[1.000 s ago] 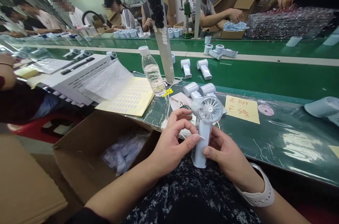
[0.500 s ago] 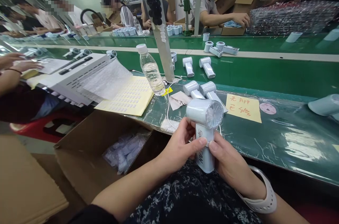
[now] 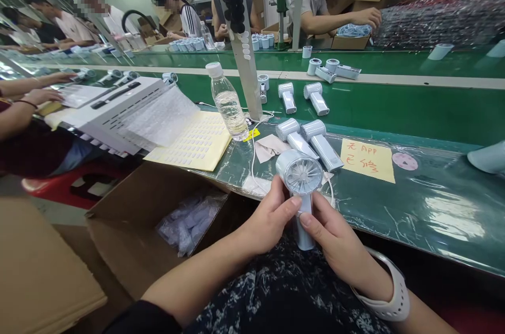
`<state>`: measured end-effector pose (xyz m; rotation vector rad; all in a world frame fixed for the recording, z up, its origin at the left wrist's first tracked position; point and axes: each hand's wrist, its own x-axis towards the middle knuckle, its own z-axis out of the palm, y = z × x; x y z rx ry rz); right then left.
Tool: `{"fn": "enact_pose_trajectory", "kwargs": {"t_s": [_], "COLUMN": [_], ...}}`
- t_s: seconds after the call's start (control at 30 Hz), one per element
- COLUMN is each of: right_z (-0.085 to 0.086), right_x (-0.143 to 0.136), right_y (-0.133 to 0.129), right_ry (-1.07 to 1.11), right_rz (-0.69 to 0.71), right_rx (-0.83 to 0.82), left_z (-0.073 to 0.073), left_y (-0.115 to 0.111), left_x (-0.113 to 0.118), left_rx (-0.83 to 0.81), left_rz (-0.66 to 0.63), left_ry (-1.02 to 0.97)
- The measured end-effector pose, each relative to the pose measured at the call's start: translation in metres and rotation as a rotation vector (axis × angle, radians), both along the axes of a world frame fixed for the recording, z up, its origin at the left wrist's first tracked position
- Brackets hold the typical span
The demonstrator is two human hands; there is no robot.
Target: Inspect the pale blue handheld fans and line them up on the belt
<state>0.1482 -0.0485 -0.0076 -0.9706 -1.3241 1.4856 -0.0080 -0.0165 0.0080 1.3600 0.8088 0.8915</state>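
A light blue handheld fan [image 3: 303, 173] is held upright over my lap, its round grille facing me. My left hand [image 3: 272, 218] is closed round the left side of its handle, thumb near the neck. From the right, my right hand [image 3: 335, 234] wraps the handle, its thumb on the front. Just beyond, two more fans [image 3: 323, 147] lie side by side on the green bench [image 3: 426, 208]. A yellow note [image 3: 367, 159] with red writing lies to their right, and a crumpled cloth [image 3: 270, 148] to their left.
A water bottle [image 3: 229, 108] stands by a metal post [image 3: 248, 71], near a yellow sticker sheet [image 3: 197, 142]. A white cable [image 3: 253, 158] crosses the bench edge. An open carton [image 3: 130, 218] holds bagged parts at lower left. Fans lie on the green conveyor [image 3: 394, 105]; people sit beyond.
The held fan has turned so its grille faces me and the lettering on its handle no longer shows. Both hands still hold it. The view has shifted slightly.
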Motion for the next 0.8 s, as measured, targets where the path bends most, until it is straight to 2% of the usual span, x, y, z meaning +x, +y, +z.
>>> {"fn": "enact_pose_trajectory", "kwargs": {"t_s": [0.1,0.13,0.17,0.2,0.27,0.33,0.37,0.47,0.53,0.6,0.7,0.8], "right_z": [-0.003,-0.003,-0.003,-0.003,-0.004,-0.007,-0.009,-0.017,-0.021,-0.02,-0.014,-0.015], "right_x": [0.001,0.001,0.001,0.001,0.0,0.0,0.001,0.001,-0.001,-0.004,-0.009,-0.009], "right_y": [-0.003,-0.004,-0.006,-0.007,-0.009,-0.009,-0.009,-0.005,-0.003,-0.003,-0.007,-0.008], "right_ry": [0.178,0.24,0.284,0.304,0.311,0.315,0.313,0.288,0.269,0.273,0.297,0.302], "right_rz": [0.008,0.014,0.01,-0.006,-0.043,-0.054,-0.062,-0.064,-0.058,-0.069,-0.077,-0.042], "right_rx": [-0.193,-0.263,-0.319,-0.36,-0.413,-0.453,-0.464,-0.468,-0.49,-0.523,-0.537,-0.518], "left_z": [0.01,0.015,0.021,0.025,0.032,0.035,0.034,0.027,0.019,0.01,-0.002,-0.007], "left_y": [0.018,0.027,0.037,0.049,0.072,0.093,0.101,0.113,0.114,0.112,0.113,0.123], "left_x": [-0.023,-0.035,-0.048,-0.063,-0.096,-0.132,-0.15,-0.197,-0.221,-0.238,-0.255,-0.267], "left_rx": [0.042,0.09,0.154,0.212,0.241,0.263,0.276,0.274,0.23,0.17,0.106,0.093], "left_rz": [-0.277,-0.311,-0.289,-0.196,0.145,0.678,0.838,1.158,1.324,1.426,1.454,1.453], "left_ry": [0.149,0.241,0.334,0.394,0.443,0.575,0.625,0.755,0.836,0.888,0.946,0.988]}}
